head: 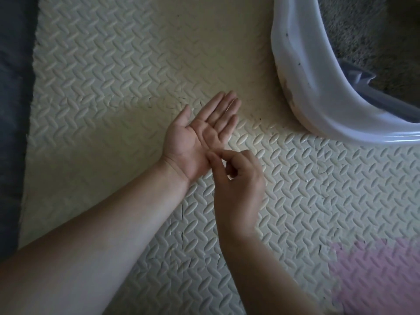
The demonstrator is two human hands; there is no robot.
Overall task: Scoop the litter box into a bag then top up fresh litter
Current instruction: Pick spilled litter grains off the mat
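Observation:
The white litter box (295, 71) fills the top right corner, its rounded rim curving down to the right edge. Grey litter (363, 37) lies inside it. A grey scoop (372, 96) rests in the box against the inner wall. My left hand (200, 135) lies flat over the mat, palm up, fingers together and straight, holding nothing. My right hand (236, 176) hovers just below it, thumb and forefinger pinched together at the heel of the left palm. I cannot tell whether anything is between those fingertips. No bag is in view.
A cream foam mat (113, 76) with a raised tread pattern covers the floor. A pink mat tile (381, 276) joins it at the bottom right. A dark grey surface (13, 110) runs along the left edge. Small dark specks dot the mat near the box.

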